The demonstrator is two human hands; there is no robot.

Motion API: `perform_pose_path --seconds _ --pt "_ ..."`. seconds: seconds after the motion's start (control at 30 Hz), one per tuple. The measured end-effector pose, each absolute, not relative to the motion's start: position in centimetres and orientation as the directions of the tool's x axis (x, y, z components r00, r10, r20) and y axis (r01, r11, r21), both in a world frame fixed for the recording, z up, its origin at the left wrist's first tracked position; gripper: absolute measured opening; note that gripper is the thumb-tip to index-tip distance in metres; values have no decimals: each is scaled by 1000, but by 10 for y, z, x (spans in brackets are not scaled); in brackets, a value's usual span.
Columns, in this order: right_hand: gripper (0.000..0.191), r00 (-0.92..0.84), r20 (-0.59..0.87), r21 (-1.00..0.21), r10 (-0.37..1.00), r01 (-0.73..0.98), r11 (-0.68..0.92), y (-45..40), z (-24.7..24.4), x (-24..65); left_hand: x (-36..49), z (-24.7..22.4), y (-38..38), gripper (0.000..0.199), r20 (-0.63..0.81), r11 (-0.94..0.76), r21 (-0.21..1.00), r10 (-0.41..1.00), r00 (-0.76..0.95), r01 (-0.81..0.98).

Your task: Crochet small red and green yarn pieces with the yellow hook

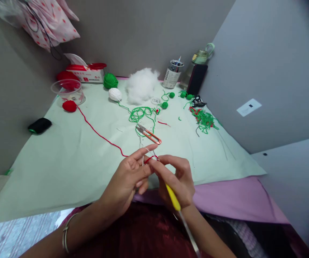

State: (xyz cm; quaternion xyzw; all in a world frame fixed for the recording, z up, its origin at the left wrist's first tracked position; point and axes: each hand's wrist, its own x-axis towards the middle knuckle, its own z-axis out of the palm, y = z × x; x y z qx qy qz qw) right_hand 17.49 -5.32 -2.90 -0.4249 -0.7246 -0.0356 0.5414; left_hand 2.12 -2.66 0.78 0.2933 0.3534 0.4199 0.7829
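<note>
My right hand (178,177) is closed around a crochet hook (173,197) with a yellow grip, its metal shaft pointing down toward my lap. My left hand (123,181) pinches red yarn (149,158) between thumb and fingers, its index finger stretched out. White yarn (143,159) also runs across the left fingers. Both hands meet at the fingertips, which hide most of the stitches. From there the red strand leads back over the cloth to a red yarn ball (70,106). Just beyond my fingertips lie orange thread snips (150,136), with loose green yarn (141,114) behind them.
White stuffing (143,86) sits at the back, beside a white yarn ball (115,94) and a green yarn ball (110,81). A pen holder (172,75), bottle (190,73) and phone (197,79) stand back right. Yarn scraps (206,121) lie right; a plastic tub (71,94) stands left.
</note>
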Motion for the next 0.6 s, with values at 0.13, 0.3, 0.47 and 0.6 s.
perform_pose_path --seconds 0.13,0.3,0.47,0.6 --pt "25 219 654 -753 725 286 593 -50 -18 175 16 13 -20 41 -340 533 677 838 426 -507" --pt "20 201 453 -890 869 36 455 -44 -15 174 17 13 -22 40 -268 469 739 863 428 -484" --pt "20 181 530 -845 828 190 499 -46 -16 172 23 9 -24 46 -238 406 791 893 381 -458" --pt "30 13 749 -557 662 554 619 -50 -18 174 24 10 -23 48 -302 483 720 865 401 -498"
